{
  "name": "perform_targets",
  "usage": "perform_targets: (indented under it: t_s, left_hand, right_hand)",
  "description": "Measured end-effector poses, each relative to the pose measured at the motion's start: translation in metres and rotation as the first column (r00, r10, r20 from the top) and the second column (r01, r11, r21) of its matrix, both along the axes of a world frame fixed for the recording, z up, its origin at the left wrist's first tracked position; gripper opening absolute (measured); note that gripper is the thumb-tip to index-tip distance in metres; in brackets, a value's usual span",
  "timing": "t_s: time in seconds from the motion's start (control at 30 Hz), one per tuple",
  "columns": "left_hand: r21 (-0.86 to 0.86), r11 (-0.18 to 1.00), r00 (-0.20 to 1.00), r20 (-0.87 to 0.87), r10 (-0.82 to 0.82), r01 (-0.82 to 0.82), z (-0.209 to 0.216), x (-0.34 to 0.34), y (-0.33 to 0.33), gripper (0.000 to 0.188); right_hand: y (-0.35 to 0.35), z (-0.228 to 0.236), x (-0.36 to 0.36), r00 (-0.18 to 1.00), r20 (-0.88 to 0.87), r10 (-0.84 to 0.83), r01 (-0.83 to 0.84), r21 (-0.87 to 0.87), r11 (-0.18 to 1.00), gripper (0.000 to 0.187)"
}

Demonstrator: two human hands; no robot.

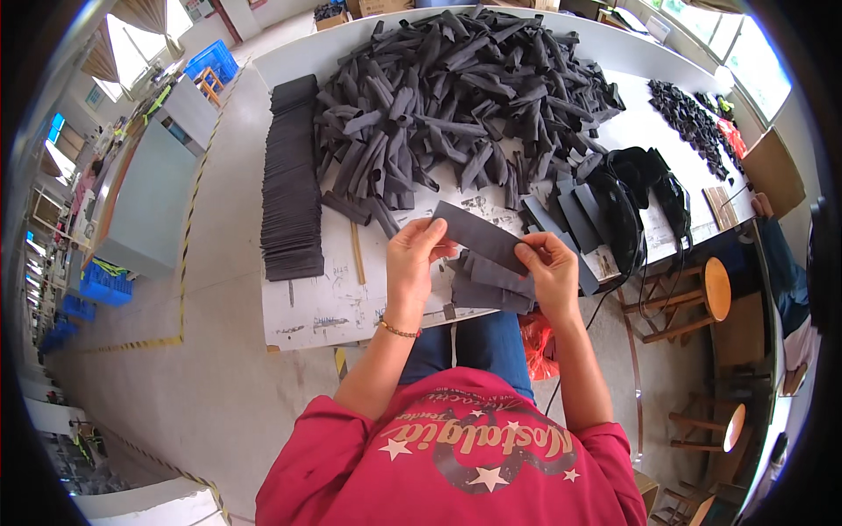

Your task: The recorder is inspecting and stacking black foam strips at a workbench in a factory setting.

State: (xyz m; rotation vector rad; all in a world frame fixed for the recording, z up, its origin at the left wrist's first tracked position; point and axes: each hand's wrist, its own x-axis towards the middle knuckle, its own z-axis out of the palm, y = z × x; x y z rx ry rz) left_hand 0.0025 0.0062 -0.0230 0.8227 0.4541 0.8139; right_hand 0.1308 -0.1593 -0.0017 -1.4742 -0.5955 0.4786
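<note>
Between my two hands I hold a flat dark grey strip [481, 238], tilted down to the right. My left hand [416, 257] pinches its left end with thumb and fingers. My right hand [549, 267] grips the right end in the same way. Just below the strip, a loose stack of similar dark pieces [491, 287] lies near the table's front edge, partly hidden by my right hand. To the left stands a long, neat row of tightly stacked dark strips [291, 184]. A large heap of curled dark pieces [456, 96] covers the back of the table.
Fanned flat strips [561, 219] and a black bag-like item [627, 206] with a cord sit at the right. A thin wooden stick [358, 252] lies on the white table [333, 302]. Small dark pieces [688, 123] lie far right. Wooden stools [715, 289] stand beyond the table.
</note>
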Motion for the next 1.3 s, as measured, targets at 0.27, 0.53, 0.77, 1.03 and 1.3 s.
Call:
perform_targets:
  t_s: [0.27,0.53,0.77,1.03,1.3]
  left_hand:
    - [0.02,0.971,0.905,-0.369,-0.213,0.237,-0.051,-0.003,-0.031,0.021]
    - [0.44,0.893,0.824,-0.539,0.174,0.098,-0.086,0.01,-0.011,0.016]
    - [0.484,0.804,0.628,-0.517,0.581,-0.346,-0.132,-0.023,0.112,0.026]
    - [0.337,0.931,0.585,-0.731,0.352,-0.139,-0.14,-0.005,0.119,0.025]
    - [0.165,0.973,0.789,-0.57,0.229,-0.163,-0.097,-0.01,0.088,0.024]
  right_hand:
    - [-0.052,-0.024,0.021,0.997,0.002,-0.074,0.071,-0.272,0.96,0.017]
    - [-0.057,-0.046,0.022,0.904,0.423,-0.063,0.277,-0.467,0.84,0.026]
    - [-0.063,-0.069,0.064,0.791,0.575,-0.211,0.473,-0.354,0.807,0.016]
    - [-0.067,-0.109,0.109,0.632,0.772,0.066,0.579,-0.528,0.621,0.024]
    - [-0.064,-0.133,0.113,0.445,0.743,0.5,0.696,-0.639,0.329,0.022]
